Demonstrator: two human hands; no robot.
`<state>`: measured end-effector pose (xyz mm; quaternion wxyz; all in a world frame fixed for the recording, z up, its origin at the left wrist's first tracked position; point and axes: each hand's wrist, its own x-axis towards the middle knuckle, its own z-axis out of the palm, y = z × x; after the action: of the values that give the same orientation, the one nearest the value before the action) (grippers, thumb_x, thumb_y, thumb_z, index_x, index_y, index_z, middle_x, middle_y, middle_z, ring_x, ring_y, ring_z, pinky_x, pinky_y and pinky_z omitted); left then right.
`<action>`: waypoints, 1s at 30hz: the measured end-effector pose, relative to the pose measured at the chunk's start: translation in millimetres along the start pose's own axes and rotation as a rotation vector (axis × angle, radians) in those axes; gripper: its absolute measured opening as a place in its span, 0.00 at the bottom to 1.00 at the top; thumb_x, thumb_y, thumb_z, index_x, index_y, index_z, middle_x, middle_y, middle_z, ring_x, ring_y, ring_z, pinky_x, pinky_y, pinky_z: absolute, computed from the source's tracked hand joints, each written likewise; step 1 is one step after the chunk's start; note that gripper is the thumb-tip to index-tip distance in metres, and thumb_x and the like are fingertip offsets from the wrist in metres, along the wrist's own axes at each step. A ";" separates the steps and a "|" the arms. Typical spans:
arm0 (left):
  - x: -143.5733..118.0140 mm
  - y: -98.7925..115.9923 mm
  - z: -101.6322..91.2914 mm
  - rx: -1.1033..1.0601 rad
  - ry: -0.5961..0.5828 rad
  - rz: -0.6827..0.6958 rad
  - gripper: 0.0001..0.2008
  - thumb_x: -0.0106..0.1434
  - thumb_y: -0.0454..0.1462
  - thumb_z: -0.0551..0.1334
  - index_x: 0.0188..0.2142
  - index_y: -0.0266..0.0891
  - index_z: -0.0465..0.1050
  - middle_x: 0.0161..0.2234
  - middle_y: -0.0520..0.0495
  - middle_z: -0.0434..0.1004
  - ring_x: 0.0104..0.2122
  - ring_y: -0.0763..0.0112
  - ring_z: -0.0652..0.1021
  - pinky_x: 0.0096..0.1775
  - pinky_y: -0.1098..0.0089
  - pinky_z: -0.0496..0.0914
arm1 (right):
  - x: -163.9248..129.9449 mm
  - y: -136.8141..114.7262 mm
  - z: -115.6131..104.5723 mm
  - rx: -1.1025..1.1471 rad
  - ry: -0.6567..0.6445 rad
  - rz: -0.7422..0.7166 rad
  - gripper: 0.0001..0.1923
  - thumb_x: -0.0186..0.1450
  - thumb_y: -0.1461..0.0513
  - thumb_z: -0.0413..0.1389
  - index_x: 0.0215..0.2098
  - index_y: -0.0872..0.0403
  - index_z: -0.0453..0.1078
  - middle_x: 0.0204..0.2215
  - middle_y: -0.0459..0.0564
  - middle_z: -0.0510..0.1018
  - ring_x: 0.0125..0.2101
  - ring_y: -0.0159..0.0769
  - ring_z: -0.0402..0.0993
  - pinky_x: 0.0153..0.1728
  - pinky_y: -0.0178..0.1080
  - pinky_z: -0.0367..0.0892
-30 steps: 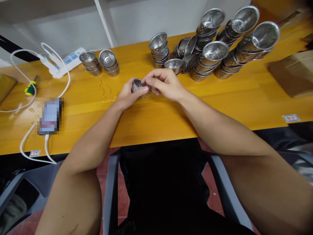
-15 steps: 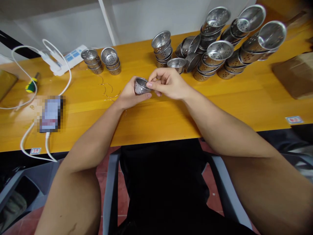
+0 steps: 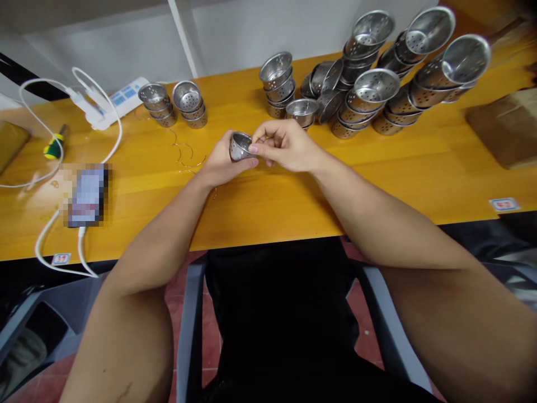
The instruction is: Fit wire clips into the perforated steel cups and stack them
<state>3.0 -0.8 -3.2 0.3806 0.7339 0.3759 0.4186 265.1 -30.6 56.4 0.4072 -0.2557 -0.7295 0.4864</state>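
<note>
By the left hand (image 3: 221, 160), a perforated metal cup (image 3: 240, 148) is clasped over the yellow table (image 3: 268, 212) with its mouth uncovered, seemingly so that its rim can be reached; at that rim the right hand (image 3: 287, 146) is held with fingertips gathered, though whether anything is gripped cannot be told. Thin wires (image 3: 193, 167) are scattered just to the left, and similar cups are nested in stacks (image 3: 361, 115) farther back, presumably to save room.

On the front edge of the yellow wooden table (image 3: 268, 215), a small white blue-bordered sticker (image 3: 61, 258) shows me a red 3, its second digit unclear; at right, a matching white sticker (image 3: 504, 205) bears red characters my distant feed leaves unreadable.
</note>
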 end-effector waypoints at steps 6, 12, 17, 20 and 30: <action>0.2 2.5 2.3 -0.002 0.006 0.006 0.45 0.56 0.66 0.94 0.56 0.47 0.78 0.50 0.46 0.85 0.59 0.43 0.89 0.67 0.42 0.85 | -1.1 6.6 -0.6 -0.057 0.075 -0.026 0.42 0.67 0.22 0.81 0.48 0.46 0.86 0.34 0.46 0.82 0.28 0.36 0.74 0.28 0.43 0.80; 4.7 2.2 -0.1 -0.022 0.068 0.026 0.48 0.58 0.72 0.91 0.59 0.47 0.77 0.53 0.43 0.86 0.60 0.43 0.88 0.68 0.41 0.85 | -0.5 20.9 -2.3 -0.200 0.261 -0.054 0.44 0.69 0.23 0.80 0.63 0.43 0.85 0.56 0.55 0.86 0.37 0.41 0.82 0.38 0.48 0.88; 7.7 0.9 -0.9 -0.034 0.108 0.044 0.47 0.61 0.73 0.89 0.60 0.48 0.76 0.54 0.43 0.85 0.64 0.40 0.88 0.70 0.38 0.84 | -5.4 14.8 -0.1 -0.322 0.241 -0.092 0.40 0.72 0.25 0.79 0.64 0.42 0.85 0.66 0.58 0.84 0.45 0.48 0.86 0.45 0.50 0.90; 8.3 -4.5 -0.8 -0.028 0.115 0.040 0.46 0.61 0.71 0.90 0.60 0.47 0.77 0.53 0.42 0.85 0.63 0.40 0.88 0.70 0.37 0.85 | -6.8 12.2 -0.1 -0.338 0.234 -0.114 0.44 0.71 0.28 0.82 0.71 0.42 0.84 0.67 0.58 0.84 0.44 0.46 0.86 0.49 0.51 0.91; 9.7 -9.7 -6.1 0.013 0.145 0.078 0.51 0.58 0.74 0.90 0.63 0.48 0.77 0.58 0.39 0.88 0.66 0.38 0.89 0.72 0.39 0.85 | -6.6 8.4 3.3 -0.320 0.193 -0.125 0.32 0.75 0.29 0.79 0.57 0.42 0.88 0.61 0.59 0.86 0.51 0.54 0.86 0.54 0.56 0.94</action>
<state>-1.2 13.3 -6.3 0.3312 0.7179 0.3765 0.4829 265.7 -34.1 45.7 0.4589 -0.3170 -0.7695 0.3110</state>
